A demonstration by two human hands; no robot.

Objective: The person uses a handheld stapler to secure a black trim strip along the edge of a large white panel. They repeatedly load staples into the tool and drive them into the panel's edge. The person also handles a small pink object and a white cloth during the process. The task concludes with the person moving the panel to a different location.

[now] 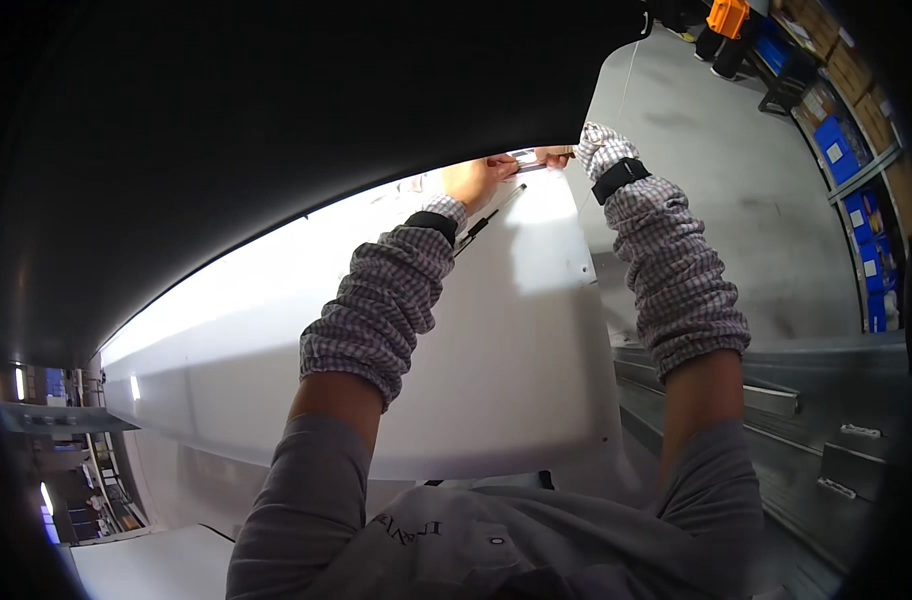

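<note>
My left hand [468, 183] reaches over a large white panel [496, 370], its fingers pinched at one end of a small, thin flat piece [526, 159] too small and glare-lit to name. At the other end of that piece is my right hand [557, 157], fingers bent and closed. Part of the right hand and wrist is hidden behind the edge of a big dark panel [276, 120] overhead. A slim black pen-like tool [481, 227] lies slanted on the white panel just below the left hand. Both forearms wear checked sleeve covers with black bands.
The dark panel overhangs the white one closely along its far side. To the right are metal rails [786, 400] and a shelf rack with blue bins [842, 150]. An orange object [728, 17] sits at the top right. Small holes mark the white panel's right edge.
</note>
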